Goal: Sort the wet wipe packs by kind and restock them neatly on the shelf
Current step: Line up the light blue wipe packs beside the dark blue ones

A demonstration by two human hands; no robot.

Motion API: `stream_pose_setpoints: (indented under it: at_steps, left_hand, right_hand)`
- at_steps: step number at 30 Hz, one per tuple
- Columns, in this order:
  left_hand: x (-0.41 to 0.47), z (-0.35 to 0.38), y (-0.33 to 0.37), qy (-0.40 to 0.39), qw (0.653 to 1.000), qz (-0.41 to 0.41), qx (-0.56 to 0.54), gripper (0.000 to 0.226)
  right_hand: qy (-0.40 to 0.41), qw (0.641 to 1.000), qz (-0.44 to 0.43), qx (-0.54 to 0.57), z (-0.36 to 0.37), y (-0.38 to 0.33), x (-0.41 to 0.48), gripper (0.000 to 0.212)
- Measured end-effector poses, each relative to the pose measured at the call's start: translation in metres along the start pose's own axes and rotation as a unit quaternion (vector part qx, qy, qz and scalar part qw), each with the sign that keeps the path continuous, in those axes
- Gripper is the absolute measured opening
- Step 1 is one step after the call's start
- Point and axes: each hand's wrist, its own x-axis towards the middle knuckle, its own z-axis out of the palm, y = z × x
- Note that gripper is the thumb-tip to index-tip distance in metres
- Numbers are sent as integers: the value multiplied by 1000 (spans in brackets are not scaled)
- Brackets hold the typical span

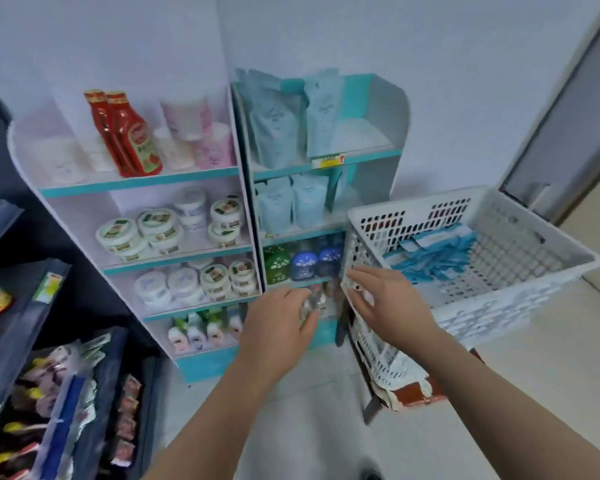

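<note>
**Hands low at the shelf, wipes waiting in the basket**

Head view, and both hands are down at centre frame. The left hand (278, 327) hovers at the lowest right-hand bay of the shelf (390, 109), fingers curled beside some small clear items (314, 301). It is too blurred there, so I cannot tell whether its grip holds anything. The right hand (392, 303) lies against the near corner of the white basket (534, 220), fingers straight and spread. That grip is open and holds nothing.

The wet wipe packs (433, 252) lie in a loose, overlapping heap inside that basket, right of centre. My read is that they are light, soft and flat, wrapped in slick film that lets them slide over one another. They look best taken across the flat faces, thumb on top and fingers beneath, a few at a time. A hard squeeze would probably buckle them.

Pale blue pouches (278, 133) stand on the shelf's top two levels, upper centre, with bare board to their right, a likely landing spot. Below them sit round green and blue bottles (303, 263), just beside the basket's corner. The basket crowds the lower bays and may hamper the reach. A second basket (378, 358) sits underneath it. Ketchup bottles (132, 136) and white jars (156, 226) fill the left unit, and a dark rack of snack packets (66, 375) stands lower left, well apart.
</note>
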Motion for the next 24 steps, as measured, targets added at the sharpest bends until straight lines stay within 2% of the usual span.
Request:
stream_pose_setpoints:
  at_steps: [4,10,14,16,18,21,24]
  left_hand:
    - [62,45,63,-13,998,58,-22,33]
    - [153,116,139,-49,996,60,-40,31]
    - [204,162,160,-88,993,4,-82,35]
    - [226,180,164,-117,988,-25,-98,30]
    - [248,198,165,-147,985,-43,-79,20]
    - [283,227,161,-173,979,-85,-64,26]
    - [311,257,155,-197,969,-128,-82,19]
  right_hand:
    - [25,997,58,-33,-29,87,-6,26]
    - [-22,992,120,-37,-57,221,5,34]
    - [-70,982,174,-14,-58,299,22,38]
    - [-101,974,202,6,-53,328,33,41]
    - [-126,966,224,19,-45,352,47,43]
    - [-154,956,250,28,-31,382,71,44]
    - [-178,947,265,28,-12,407,94,44]
